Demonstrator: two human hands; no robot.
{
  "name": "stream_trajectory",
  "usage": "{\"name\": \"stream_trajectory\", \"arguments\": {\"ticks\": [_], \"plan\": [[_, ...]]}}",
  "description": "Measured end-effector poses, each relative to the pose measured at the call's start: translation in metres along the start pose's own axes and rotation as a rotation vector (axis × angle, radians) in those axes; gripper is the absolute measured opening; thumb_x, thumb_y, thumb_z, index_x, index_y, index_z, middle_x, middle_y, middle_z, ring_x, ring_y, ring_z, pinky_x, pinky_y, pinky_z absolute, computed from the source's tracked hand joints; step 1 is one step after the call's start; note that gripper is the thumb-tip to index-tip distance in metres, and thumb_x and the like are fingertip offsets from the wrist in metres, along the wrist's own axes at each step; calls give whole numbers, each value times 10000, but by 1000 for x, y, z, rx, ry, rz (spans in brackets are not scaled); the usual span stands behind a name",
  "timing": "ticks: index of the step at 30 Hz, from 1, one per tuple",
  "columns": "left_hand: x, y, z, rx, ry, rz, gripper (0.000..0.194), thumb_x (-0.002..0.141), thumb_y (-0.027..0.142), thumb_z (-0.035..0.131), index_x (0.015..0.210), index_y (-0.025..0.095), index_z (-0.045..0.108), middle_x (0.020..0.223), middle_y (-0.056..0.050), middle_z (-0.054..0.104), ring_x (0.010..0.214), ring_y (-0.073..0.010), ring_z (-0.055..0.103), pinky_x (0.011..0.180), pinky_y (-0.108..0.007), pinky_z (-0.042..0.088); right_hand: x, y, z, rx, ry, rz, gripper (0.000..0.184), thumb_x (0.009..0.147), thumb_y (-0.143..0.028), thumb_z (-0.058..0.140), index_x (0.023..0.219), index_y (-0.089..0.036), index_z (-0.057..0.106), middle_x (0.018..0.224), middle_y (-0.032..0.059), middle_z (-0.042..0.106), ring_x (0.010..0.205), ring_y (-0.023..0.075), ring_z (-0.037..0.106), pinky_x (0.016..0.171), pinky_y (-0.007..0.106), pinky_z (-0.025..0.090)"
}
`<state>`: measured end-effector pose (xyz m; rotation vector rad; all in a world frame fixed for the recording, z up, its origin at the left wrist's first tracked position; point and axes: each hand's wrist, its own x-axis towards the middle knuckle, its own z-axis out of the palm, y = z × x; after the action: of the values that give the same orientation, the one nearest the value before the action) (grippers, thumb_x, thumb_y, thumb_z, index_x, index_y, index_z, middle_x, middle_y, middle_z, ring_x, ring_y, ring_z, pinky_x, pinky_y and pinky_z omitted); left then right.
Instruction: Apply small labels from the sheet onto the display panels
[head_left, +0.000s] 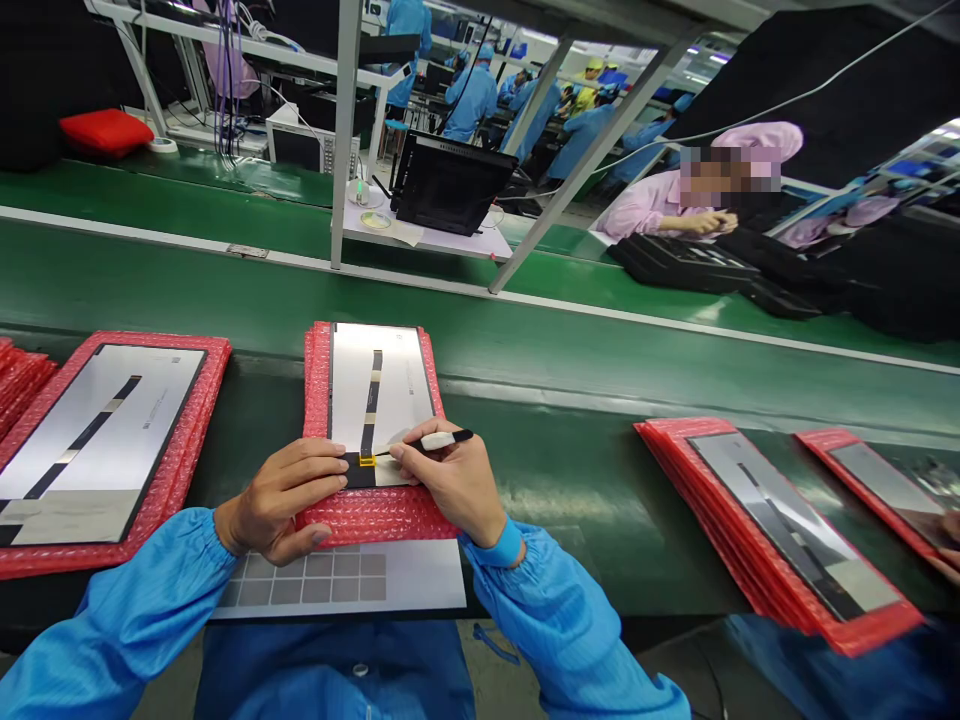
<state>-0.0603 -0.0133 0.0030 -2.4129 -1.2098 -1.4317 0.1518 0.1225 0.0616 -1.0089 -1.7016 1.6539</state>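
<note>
Nothing is readable; print [410,378] (tiny) on the panel [349,385] blurs.

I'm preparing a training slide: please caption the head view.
Left hand at a panel on red bubble wrap; right hand holding a slim tool near a yellow strip.

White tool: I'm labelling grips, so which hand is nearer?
Right: the right hand holds the white tool; the left hand is to its left, over the left edge of the panel.

We cannot read the tiny print [410,378] on the middle panel [395,402]. The right hand [454,480] hides part of the pen-like tool [438,440], whose tip perhaps touches the yellow tape [367,462]. The right edge cuts off a co-worker's hand [951,528], the left edge a red stack [22,385].
</note>
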Motion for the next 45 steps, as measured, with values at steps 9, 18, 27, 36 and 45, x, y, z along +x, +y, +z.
{"name": "stream_trajectory", "arguments": {"ticks": [9,18,27,36,45], "plan": [[-1,-1,1,-3,6,-3,428,996,362,541,1301,88,664,1145,-205,744,1192,-348,681,925,-522,615,0,4,0,-13,0,-9,294,735,-431,906,764,-218,705,603,21,711,547,206,677,533,313,570],[-9,-2,5,27,-172,-47,645,1022,564,458,1500,140,544,1403,-195,673,1270,-369,586,1018,-553,506,0,6,-1,-26,-2,-30,257,762,-411,877,770,-219,706,615,20,710,551,200,670,537,306,560],[5,1,-4,78,-246,-9,676,1013,602,478,1484,121,541,1381,-192,685,1232,-355,587,1022,-521,461,-2,9,0,-135,59,-97,200,797,-375,826,766,-225,698,634,26,718,566,205,682,555,311,586],[19,23,-3,344,-477,-76,910,894,797,559,1543,161,511,1523,-118,603,1173,-334,566,1182,-544,239,-2,11,5,54,123,-37,193,767,-326,816,770,-210,662,589,-13,684,497,165,661,501,258,566],[-3,-7,-3,303,-401,190,874,867,555,714,1609,186,437,1553,-55,584,1438,-349,471,1339,-507,120,3,18,8,145,110,3,285,703,-377,889,789,-224,665,562,-38,668,474,160,643,471,240,527]]}}
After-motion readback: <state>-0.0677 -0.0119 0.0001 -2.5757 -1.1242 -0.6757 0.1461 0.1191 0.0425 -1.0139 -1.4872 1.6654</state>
